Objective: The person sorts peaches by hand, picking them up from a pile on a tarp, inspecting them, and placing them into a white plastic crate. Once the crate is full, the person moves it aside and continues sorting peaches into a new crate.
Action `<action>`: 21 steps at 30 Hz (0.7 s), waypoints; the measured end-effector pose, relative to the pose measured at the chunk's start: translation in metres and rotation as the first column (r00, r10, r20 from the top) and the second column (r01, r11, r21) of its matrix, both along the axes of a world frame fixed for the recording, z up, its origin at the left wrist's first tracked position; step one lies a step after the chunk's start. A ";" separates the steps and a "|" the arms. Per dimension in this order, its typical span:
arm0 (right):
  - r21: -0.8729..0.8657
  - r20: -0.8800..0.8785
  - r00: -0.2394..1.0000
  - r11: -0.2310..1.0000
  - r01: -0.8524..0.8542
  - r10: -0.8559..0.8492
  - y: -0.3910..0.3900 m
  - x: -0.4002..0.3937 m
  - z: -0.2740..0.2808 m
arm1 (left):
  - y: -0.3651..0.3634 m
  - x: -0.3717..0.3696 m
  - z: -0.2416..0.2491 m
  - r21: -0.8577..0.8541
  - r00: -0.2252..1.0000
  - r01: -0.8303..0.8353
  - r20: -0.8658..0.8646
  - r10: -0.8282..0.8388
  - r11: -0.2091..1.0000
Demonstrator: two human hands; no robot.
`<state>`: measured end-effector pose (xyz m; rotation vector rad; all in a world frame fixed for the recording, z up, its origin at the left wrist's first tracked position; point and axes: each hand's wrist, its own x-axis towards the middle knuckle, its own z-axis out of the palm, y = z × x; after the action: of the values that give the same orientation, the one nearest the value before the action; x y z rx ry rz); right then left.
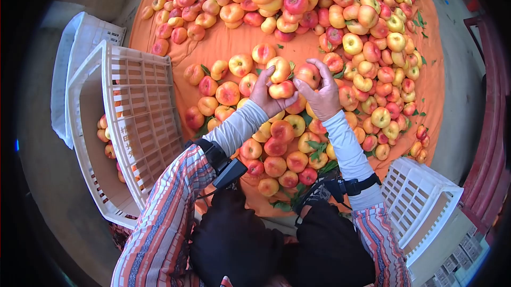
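Two yellow-red flat peaches sit in my left hand (262,95), an upper one (278,70) and a lower one (282,89). The fingers and thumb curl round them. My right hand (323,98) grips another flat peach (307,76) between thumb and fingers, close beside those in the left. A small green leaf (291,69) shows at the upper peach. Below and around both hands, many loose flat peaches (274,146) lie on an orange cloth (213,47), some with leaves among them.
A large heap of flat peaches (295,4) covers the far side of the cloth and runs down the right. On the left stands a white slatted crate (141,106) with some peaches inside. Another white crate (418,196) is at the lower right.
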<state>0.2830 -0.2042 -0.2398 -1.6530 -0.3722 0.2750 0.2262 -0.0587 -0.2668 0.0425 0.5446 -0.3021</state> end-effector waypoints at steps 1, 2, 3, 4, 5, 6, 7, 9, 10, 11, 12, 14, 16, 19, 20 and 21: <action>-0.005 -0.036 0.999 1.000 0.000 0.000 0.000 -0.002 0.003 | 0.002 -0.002 -0.004 -0.044 0.999 0.014 0.037 -0.012 0.999; -0.010 -0.072 0.997 1.000 0.001 -0.002 0.000 -0.003 0.008 | 0.006 -0.004 -0.010 -0.087 0.997 0.029 0.074 -0.023 0.996; -0.014 -0.107 0.994 1.000 0.002 -0.004 0.000 -0.004 0.010 | 0.010 -0.006 -0.010 -0.127 0.993 0.047 0.113 -0.032 0.991; 0.004 -0.136 0.991 1.000 -0.002 0.003 0.000 -0.005 0.011 | 0.012 -0.009 -0.010 -0.145 0.989 0.080 0.134 -0.060 0.986; -0.048 -0.041 0.999 0.998 0.030 -0.032 0.002 -0.006 0.005 | 0.014 -0.012 -0.010 -0.093 0.990 0.089 0.120 -0.078 0.992; -0.098 0.059 0.996 0.993 0.070 -0.065 0.003 -0.008 -0.004 | 0.013 -0.015 0.006 -0.042 0.990 0.103 0.106 -0.098 0.994; -0.148 0.164 0.982 0.982 0.118 -0.094 0.005 -0.009 -0.003 | 0.010 -0.017 0.014 0.004 0.988 0.120 0.097 -0.120 0.993; -0.342 0.241 0.970 0.934 0.107 -0.023 0.002 -0.014 0.002 | 0.010 -0.020 0.018 0.056 0.977 0.162 0.133 -0.169 0.985; -0.365 0.231 0.973 0.929 0.061 0.027 0.001 -0.016 0.000 | 0.011 -0.022 0.015 0.132 0.977 0.167 0.112 -0.182 0.977; -0.387 0.217 0.973 0.922 0.013 0.077 0.001 -0.018 -0.004 | 0.012 -0.023 0.013 0.208 0.977 0.171 0.089 -0.193 0.963; -0.402 0.198 0.976 0.916 -0.004 0.091 0.001 -0.022 -0.008 | 0.013 -0.023 0.013 0.233 0.968 0.198 0.108 -0.228 0.952; -0.446 0.122 0.989 0.895 -0.020 0.083 0.003 -0.031 -0.002 | 0.009 -0.025 0.018 0.318 0.975 0.168 0.084 -0.204 0.933; -0.315 -0.023 0.997 0.945 -0.083 0.080 -0.003 -0.026 -0.002 | 0.009 -0.025 0.033 0.359 0.973 0.168 0.090 -0.213 0.918; -0.412 0.130 0.991 0.911 0.034 0.022 -0.020 0.004 -0.009 | 0.023 -0.026 0.034 0.474 0.989 0.103 0.042 -0.140 0.875; -0.453 0.245 0.969 0.881 0.137 -0.025 -0.028 0.021 -0.015 | 0.024 -0.024 0.056 0.503 0.998 0.063 -0.028 -0.057 0.862; -0.523 0.193 0.979 0.837 0.161 -0.067 -0.036 0.042 -0.029 | 0.031 -0.023 0.077 0.551 0.999 0.030 0.006 -0.040 0.834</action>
<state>0.3250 -0.2402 -0.2689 -2.2574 -0.3365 0.1548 0.2027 -0.0277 -0.1893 0.6193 0.6002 -0.1706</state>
